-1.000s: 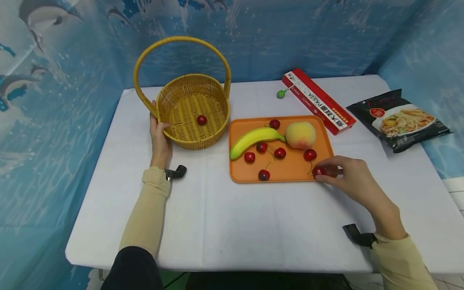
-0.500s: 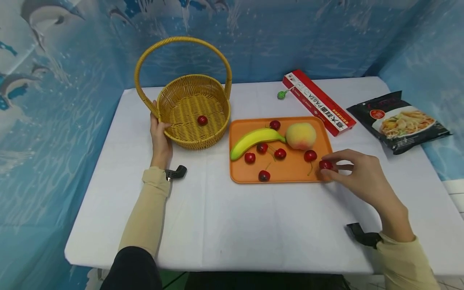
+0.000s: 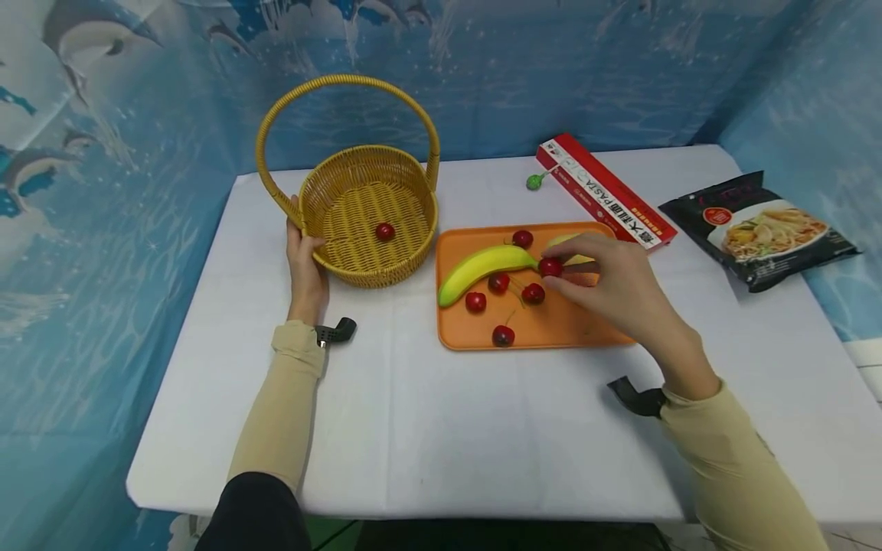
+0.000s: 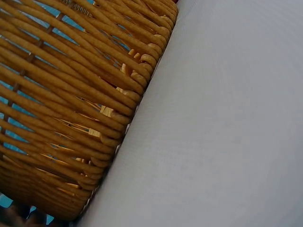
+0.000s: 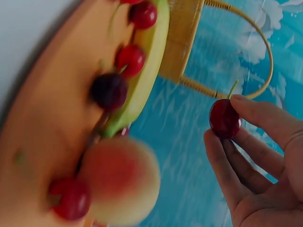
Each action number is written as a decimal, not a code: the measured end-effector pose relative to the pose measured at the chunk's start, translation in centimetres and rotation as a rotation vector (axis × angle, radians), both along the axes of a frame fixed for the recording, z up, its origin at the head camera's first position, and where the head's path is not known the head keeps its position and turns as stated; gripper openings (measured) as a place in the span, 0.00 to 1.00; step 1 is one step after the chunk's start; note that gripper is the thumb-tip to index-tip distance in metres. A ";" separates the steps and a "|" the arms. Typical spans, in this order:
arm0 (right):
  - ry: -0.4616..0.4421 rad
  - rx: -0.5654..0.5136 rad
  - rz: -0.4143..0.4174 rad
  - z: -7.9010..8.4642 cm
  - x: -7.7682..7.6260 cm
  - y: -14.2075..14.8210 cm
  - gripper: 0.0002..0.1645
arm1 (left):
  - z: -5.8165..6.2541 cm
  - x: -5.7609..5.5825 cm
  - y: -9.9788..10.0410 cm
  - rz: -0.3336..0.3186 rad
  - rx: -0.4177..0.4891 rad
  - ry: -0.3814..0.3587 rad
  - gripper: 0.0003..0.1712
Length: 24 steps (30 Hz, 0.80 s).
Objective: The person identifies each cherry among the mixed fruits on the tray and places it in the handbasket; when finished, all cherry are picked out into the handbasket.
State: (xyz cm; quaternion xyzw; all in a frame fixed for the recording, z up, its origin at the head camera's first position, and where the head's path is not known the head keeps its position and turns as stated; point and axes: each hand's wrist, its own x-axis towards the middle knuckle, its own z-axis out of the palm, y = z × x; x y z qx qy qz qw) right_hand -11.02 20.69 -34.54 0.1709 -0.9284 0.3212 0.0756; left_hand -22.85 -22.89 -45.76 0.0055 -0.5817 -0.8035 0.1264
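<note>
My right hand pinches a dark red cherry between thumb and fingertips, held above the orange tray. In the right wrist view that cherry shows its green stem pointing up. My left hand grips the left side of the yellow wicker basket, thumb over the rim by the handle's base. One cherry lies inside the basket. On the tray are a banana, several cherries and a peach, which my right hand mostly hides in the head view.
Behind the tray lies a red pasta box, with a small green round thing on a stem beside it. A black noodle packet lies at the far right. A blue dolphin-print curtain stands behind the white table.
My right hand has lifted the cherry off the tray's near right corner and carried it left, over the tray beside the banana's tip. My left hand stays on the basket.
</note>
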 end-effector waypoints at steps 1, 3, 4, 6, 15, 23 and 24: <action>-0.003 -0.007 0.013 0.1 -0.4 -0.7 0.23 | 0.0 0.0 0.0 0.000 -0.001 0.002 0.50; -0.018 -0.016 0.034 0.4 -1.0 -2.2 0.23 | 0.0 0.0 0.0 0.004 -0.006 0.002 0.50; -0.030 -0.023 0.043 0.5 -1.3 -2.9 0.23 | 0.0 0.0 0.0 0.006 -0.007 0.000 0.50; -0.044 -0.028 0.064 0.7 -1.9 -4.2 0.23 | 0.0 0.0 0.0 0.006 -0.007 0.000 0.50; -0.067 -0.070 0.133 1.4 -3.6 -8.9 0.21 | 0.0 -0.1 -0.1 -0.009 -0.009 0.009 0.50; -0.024 -0.071 0.228 1.4 -5.0 -12.4 0.20 | 0.1 0.1 -0.1 -0.010 -0.013 0.017 0.51; -0.008 -0.067 0.240 1.4 -5.2 -12.9 0.19 | 0.1 0.2 -0.1 -0.010 -0.010 0.021 0.51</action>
